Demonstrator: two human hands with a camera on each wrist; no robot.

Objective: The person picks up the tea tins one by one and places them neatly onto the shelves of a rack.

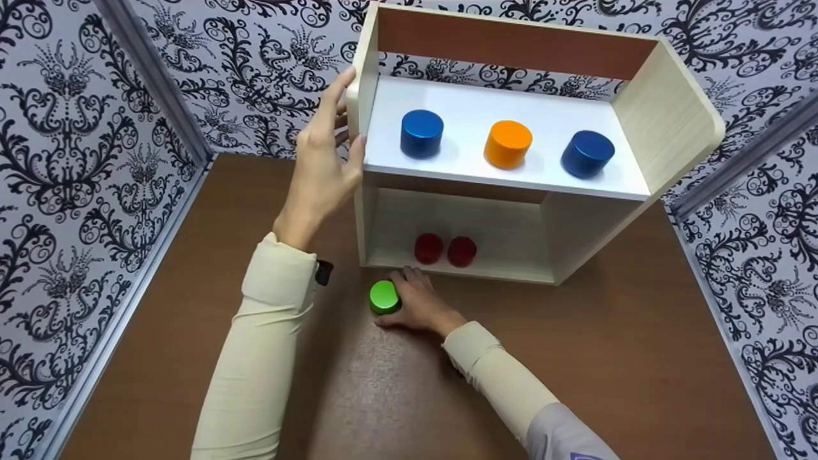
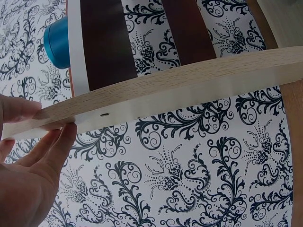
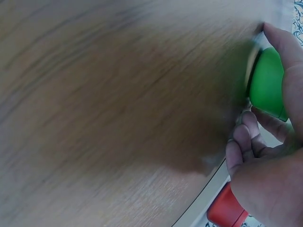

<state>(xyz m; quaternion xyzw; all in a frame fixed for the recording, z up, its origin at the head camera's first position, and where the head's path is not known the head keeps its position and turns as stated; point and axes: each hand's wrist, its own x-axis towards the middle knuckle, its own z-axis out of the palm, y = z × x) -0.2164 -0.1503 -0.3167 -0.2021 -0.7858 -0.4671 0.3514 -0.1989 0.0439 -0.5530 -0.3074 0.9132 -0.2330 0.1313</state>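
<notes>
My left hand [image 1: 323, 163] grips the left side panel [image 1: 364, 83] of a small two-level wooden shelf. In the left wrist view its thumb lies on one face of the panel edge [image 2: 165, 80] and its fingers on the other. Down on the table, my right hand [image 1: 422, 303] holds a shiny green cylinder [image 1: 384, 296] just in front of the shelf's lower left corner. In the right wrist view the green cylinder [image 3: 267, 85] sits between thumb and fingers, partly hidden by the hand.
On the white upper shelf [image 1: 466, 172] stand a blue cylinder [image 1: 422, 134], an orange cylinder [image 1: 508, 145] and a darker blue cylinder [image 1: 588, 154]. Two red cylinders, left [image 1: 428, 248] and right [image 1: 461, 251], occupy the lower compartment. Patterned walls [image 1: 64, 191] enclose the brown table [image 1: 639, 358].
</notes>
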